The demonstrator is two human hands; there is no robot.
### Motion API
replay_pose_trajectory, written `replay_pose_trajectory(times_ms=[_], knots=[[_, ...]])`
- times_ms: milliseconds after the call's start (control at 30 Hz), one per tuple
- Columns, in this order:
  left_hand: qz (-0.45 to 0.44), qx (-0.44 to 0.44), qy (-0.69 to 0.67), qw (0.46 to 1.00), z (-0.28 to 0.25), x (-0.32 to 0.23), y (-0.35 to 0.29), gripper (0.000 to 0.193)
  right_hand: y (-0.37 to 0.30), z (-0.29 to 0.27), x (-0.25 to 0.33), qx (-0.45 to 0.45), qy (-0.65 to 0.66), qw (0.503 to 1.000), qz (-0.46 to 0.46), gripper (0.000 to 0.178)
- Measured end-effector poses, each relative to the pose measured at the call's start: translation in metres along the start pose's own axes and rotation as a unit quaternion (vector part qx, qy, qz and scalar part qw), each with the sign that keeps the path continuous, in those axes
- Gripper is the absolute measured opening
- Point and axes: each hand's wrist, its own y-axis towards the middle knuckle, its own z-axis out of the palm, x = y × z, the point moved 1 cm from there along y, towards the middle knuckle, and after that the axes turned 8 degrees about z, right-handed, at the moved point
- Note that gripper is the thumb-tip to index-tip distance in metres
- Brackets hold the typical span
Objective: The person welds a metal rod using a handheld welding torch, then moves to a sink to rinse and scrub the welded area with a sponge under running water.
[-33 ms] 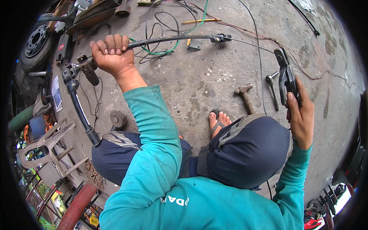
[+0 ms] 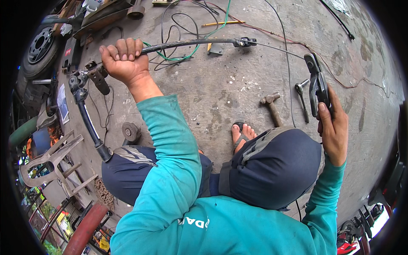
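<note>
**Cable work on a stained concrete floor**

Head view: the concrete floor (image 2: 238, 85) is grey, blotched and strewn with wires. The left hand (image 2: 123, 61) has its fingers clenched around a black sheathed cable (image 2: 187, 43) beside a handlebar (image 2: 87, 112). The right hand (image 2: 333, 127) has its fingers grasping black pliers (image 2: 316, 87). A hammer (image 2: 272, 106) and a wrench (image 2: 301, 95) lie near a sandalled foot (image 2: 242, 134). A tyre (image 2: 38, 46) sits far left.
</note>
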Motion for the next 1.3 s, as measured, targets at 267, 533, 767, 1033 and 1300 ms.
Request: replay_pose_trajectory(times_ms=[267, 533, 767, 1033, 1300], knots=[[0.009, 0.002, -0.001, 1.000, 0.001, 0.000, 0.003, 0.053, -0.001, 0.004, 0.000, -0.002, 0.031, 0.999, 0.023, 0.052], [0.017, 0.009, 0.010, 1.000, -0.004, -0.002, 0.002, 0.053, -0.003, 0.002, 0.001, -0.011, 0.053, 0.998, 0.026, 0.052], [0.017, -0.005, 0.008, 1.000, -0.007, 0.000, 0.003, 0.052, -0.002, 0.006, 0.000, -0.011, 0.029, 0.999, 0.017, 0.051], [-0.007, -0.001, -0.012, 1.000, -0.010, -0.002, 0.006, 0.055, -0.005, 0.002, 0.007, 0.015, 0.037, 0.997, 0.069, 0.052], [-0.001, 0.006, -0.025, 1.000, -0.015, 0.004, 0.006, 0.051, -0.001, 0.006, 0.001, 0.011, 0.041, 0.997, 0.062, 0.051]])
